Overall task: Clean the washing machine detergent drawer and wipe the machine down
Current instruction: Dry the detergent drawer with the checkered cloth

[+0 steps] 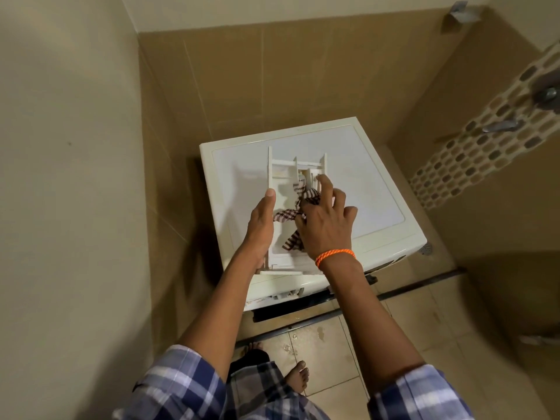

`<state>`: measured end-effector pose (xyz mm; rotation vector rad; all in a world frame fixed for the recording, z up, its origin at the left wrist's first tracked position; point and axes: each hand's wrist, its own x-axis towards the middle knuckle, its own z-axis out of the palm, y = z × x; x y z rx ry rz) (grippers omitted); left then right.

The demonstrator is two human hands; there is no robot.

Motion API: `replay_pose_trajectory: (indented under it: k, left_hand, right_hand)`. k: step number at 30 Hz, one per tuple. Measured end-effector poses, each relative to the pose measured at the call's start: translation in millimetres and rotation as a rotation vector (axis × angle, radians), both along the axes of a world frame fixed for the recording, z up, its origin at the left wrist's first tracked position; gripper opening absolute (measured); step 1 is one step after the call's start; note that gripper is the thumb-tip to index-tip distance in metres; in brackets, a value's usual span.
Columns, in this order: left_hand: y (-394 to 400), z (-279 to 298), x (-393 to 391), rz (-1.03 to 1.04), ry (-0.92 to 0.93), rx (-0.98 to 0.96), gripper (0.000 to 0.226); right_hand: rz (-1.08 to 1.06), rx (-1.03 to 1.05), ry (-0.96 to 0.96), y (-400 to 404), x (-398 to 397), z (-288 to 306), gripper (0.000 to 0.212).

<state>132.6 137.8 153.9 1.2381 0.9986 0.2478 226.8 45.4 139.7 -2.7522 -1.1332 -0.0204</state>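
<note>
Detergent drawer: lay on top of the washing machine, removed. Left hand clasped its left wall. Right hand pinched a checked cloth inside the drawer.

Dim, warm indoor light falls from above, brightest on the washing machine top, which shows a pale sheen. Soft shadows darken the left wall and right floor. Wide-angle distortion bends the edges; the far right corner looks blurred.
</note>
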Motion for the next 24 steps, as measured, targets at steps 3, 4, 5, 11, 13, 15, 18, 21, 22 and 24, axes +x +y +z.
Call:
replay_pose_trajectory:
  k: [3, 4, 5, 11, 13, 15, 18, 21, 22, 24]
  left_hand:
    - [2, 0, 2, 0.006, -0.008, 0.02, 0.067]
    - [4, 1, 2, -0.003, -0.014, 0.038, 0.066]
    - [5, 1, 2, 0.001, -0.026, 0.043, 0.066]
    - [23, 6, 0, 0.116, -0.028, 0.048, 0.068]
    - [24, 6, -2, 0.093, -0.017, 0.073, 0.065]
    - [22, 5, -5, 0.081, -0.007, 0.076, 0.064]
    - [19, 2, -3, 0.017, -0.006, 0.097, 0.064]
    - [11, 3, 1, -0.029, -0.021, 0.098, 0.065]
    - [7, 2, 2, -0.014, -0.025, 0.079, 0.066]
    - [1, 1, 3, 0.025, -0.022, 0.04, 0.066]
  right_hand:
    - [0.01, 0.014, -0.004, 3, 2, 1, 0.015]
    - [0.02, 0.044, 0.007, 4, 2, 2, 0.015]
    - [0.028, 0.082, 0.022, 4, 1, 3, 0.015]
    - [0.14, 0.127, 0.101, -7, -23, -7, 0.026]
    - [0.141, 0.14, 0.139, -15, -31, -13, 0.031]
    - [0.134, 0.12, 0.122, -18, -33, -17, 0.032]
    - [0.104, 0.088, 0.1, -16, -23, -15, 0.027]
    - [0.059, 0.132, 0.036, -3, -1, -2, 0.02]
    - [0.043, 0.134, 0.016, 2, 6, 3, 0.019]
    - [0.032, 0.119, -0.006, 11, 12, 10, 0.018]
